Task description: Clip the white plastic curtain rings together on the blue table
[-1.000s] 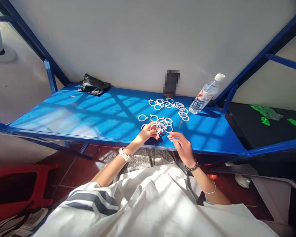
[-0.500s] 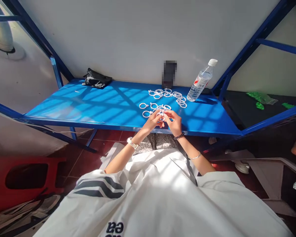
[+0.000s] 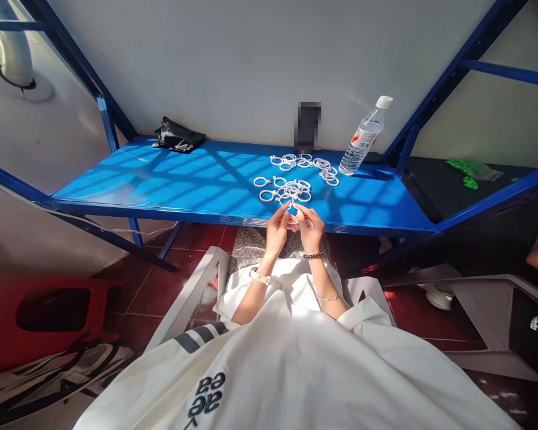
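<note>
At the front edge of the blue table [image 3: 161, 185], my left hand [image 3: 276, 232] and my right hand [image 3: 312, 230] are close together. Both have their fingers closed on a white curtain ring [image 3: 293, 223], pinching it near its small eyelet; the fingers partly hide it. Just beyond my fingertips lies a cluster of white curtain rings [image 3: 268, 195], some overlapping. Farther back, more rings [image 3: 329, 176] lie in a loose curved group.
A water bottle [image 3: 362, 140] with a white cap stands at the back right. Against the wall is a dark pixelated object [image 3: 308, 126]. A black plastic bag [image 3: 178, 137] lies at the back left. Blue frame bars [image 3: 448, 71] rise at both sides. A red chair [image 3: 103, 304] is at lower left.
My hands have drawn back toward me, from over the near rings to the table's front edge, with the ring between them. My forearms are closer together, and the view has shifted slightly.
</note>
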`<state>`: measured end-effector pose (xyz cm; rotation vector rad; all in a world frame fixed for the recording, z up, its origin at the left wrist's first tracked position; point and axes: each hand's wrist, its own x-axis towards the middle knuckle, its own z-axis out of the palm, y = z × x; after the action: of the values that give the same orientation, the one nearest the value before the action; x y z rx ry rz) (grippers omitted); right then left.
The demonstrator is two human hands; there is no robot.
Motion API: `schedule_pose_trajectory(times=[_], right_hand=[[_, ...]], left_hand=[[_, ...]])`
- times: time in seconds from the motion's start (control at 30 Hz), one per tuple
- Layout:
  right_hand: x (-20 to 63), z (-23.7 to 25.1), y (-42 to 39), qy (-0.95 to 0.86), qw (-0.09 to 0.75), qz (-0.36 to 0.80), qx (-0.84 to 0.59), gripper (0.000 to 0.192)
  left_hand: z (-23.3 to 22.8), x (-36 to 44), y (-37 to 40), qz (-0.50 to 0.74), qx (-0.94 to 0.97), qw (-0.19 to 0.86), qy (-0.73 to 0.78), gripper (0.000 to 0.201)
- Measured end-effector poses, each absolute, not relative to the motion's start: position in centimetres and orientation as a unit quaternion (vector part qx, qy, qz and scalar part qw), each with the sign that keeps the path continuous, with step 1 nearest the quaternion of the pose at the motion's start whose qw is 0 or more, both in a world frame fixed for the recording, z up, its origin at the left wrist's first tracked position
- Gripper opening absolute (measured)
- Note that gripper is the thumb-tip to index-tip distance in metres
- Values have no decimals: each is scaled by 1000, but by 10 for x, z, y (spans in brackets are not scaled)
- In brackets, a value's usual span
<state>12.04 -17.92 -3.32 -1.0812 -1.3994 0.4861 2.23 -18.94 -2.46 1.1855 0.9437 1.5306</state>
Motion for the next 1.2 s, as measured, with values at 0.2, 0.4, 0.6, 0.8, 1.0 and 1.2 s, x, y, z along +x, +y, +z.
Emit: schedule_pose_trajectory(times=[0.2,0.4,0.6,0.8,1.0,1.2], right_hand=[[133,-33,-192,-669,563,194,-444,32],[141,-37,-237,-689,533,245,-426,45],[133,-24,-261,-703,518,249,-420,50],[136,-21,-258,-694,525,243,-429,48],[134,-10,-261,-699,517,234,-435,48],[134,-10,-269,-686,541,271,-404,44]], left_hand=[[-26,28,-196,637,488,439,405,44],[-29,29,-229,616,490,480,388,40],[-19,11,-261,597,515,493,368,45],[-17,7,-259,559,551,521,336,51],[-7,5,-264,568,564,500,332,49],[4,1,-276,564,566,501,332,46]])
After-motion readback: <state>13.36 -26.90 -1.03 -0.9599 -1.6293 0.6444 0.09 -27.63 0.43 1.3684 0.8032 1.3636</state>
